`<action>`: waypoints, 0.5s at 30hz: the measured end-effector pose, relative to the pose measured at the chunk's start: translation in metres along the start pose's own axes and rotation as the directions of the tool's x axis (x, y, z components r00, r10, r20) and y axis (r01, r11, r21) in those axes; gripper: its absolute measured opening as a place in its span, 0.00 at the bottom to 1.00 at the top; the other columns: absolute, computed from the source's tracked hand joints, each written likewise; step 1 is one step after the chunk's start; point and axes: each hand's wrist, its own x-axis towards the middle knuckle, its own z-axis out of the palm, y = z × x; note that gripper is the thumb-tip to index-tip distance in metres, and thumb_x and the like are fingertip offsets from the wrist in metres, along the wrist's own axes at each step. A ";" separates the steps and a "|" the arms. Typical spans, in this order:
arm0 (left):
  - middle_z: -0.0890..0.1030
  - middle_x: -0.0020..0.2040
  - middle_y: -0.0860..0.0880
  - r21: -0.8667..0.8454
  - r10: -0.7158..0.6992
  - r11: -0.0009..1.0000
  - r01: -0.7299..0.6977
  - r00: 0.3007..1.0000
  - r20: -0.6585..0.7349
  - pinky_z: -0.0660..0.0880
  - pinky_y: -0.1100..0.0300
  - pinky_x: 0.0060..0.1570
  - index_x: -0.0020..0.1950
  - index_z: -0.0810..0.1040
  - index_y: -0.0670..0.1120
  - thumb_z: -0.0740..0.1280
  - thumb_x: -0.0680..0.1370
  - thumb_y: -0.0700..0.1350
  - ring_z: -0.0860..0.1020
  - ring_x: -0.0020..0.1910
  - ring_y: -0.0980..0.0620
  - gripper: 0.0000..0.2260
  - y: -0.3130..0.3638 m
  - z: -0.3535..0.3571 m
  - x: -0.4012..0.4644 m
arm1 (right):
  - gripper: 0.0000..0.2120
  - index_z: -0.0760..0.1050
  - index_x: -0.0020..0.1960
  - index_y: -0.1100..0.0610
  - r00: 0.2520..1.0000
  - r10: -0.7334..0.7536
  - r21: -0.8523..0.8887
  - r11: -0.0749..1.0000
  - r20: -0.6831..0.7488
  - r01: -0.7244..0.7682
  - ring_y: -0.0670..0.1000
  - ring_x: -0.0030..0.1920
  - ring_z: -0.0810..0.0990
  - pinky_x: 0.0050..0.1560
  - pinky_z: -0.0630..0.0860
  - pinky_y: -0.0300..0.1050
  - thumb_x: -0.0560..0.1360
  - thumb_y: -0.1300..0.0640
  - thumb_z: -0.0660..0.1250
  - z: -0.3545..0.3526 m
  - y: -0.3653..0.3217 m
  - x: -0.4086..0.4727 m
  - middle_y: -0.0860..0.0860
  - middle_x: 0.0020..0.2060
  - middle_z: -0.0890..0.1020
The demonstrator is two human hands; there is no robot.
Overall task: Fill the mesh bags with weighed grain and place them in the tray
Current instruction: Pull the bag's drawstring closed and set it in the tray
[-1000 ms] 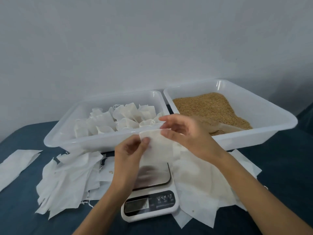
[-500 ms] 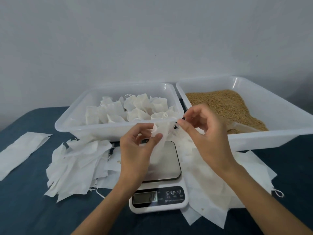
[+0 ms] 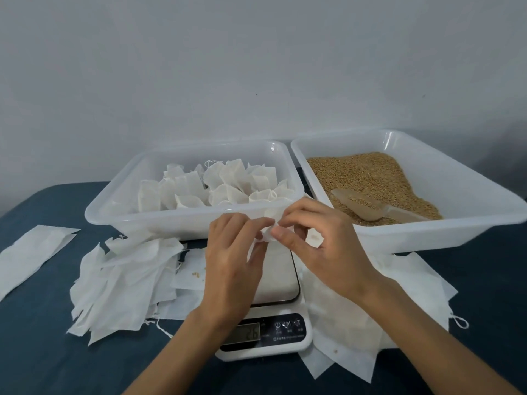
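Observation:
A white mesh bag (image 3: pixel 274 269) stands on the platform of the kitchen scale (image 3: pixel 281 336). My left hand (image 3: pixel 232 263) and my right hand (image 3: pixel 319 246) both pinch its top edge just above the scale. Behind them sits a white tray (image 3: pixel 114 206) holding several filled mesh bags (image 3: pixel 222 186). To the right, a second white tray (image 3: pixel 467 192) holds brown grain (image 3: pixel 368 172) with a translucent scoop (image 3: pixel 368 206) lying in it.
Loose empty bags lie in a pile (image 3: pixel 122 283) left of the scale, and more (image 3: pixel 370 320) are spread under and right of it. A single flat bag (image 3: pixel 31 255) lies at the far left on the dark blue table (image 3: pixel 42 360). A grey wall stands behind.
The bag, held flat in the air a second ago, now stands lower on the scale with both hands closer together at its top. The camera has tilted and the view shifted.

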 end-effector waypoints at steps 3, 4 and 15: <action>0.78 0.40 0.49 0.048 0.037 0.998 -0.036 0.999 -0.014 0.68 0.60 0.52 0.55 0.84 0.41 0.73 0.73 0.31 0.72 0.46 0.51 0.12 -0.003 0.002 -0.002 | 0.05 0.83 0.48 0.53 1.000 -0.018 -0.024 1.000 -0.016 0.018 0.51 0.35 0.74 0.41 0.74 0.43 0.76 0.52 0.74 0.002 0.001 -0.001 0.43 0.44 0.76; 0.78 0.40 0.48 0.052 0.044 0.998 -0.043 0.999 -0.008 0.67 0.60 0.53 0.56 0.84 0.41 0.73 0.73 0.31 0.72 0.45 0.50 0.13 -0.003 0.002 -0.002 | 0.04 0.83 0.48 0.54 1.000 -0.013 -0.014 1.000 -0.003 0.013 0.51 0.34 0.75 0.40 0.75 0.44 0.76 0.54 0.74 0.002 0.001 -0.001 0.44 0.44 0.77; 0.76 0.55 0.60 -0.135 -0.347 0.906 0.400 0.888 0.302 0.75 0.52 0.62 0.77 0.68 0.51 0.79 0.74 0.41 0.77 0.58 0.57 0.35 -0.001 0.001 -0.001 | 0.03 0.83 0.49 0.57 0.995 0.010 0.036 0.999 0.101 -0.014 0.48 0.43 0.82 0.44 0.79 0.40 0.76 0.63 0.72 0.003 0.004 -0.001 0.39 0.43 0.81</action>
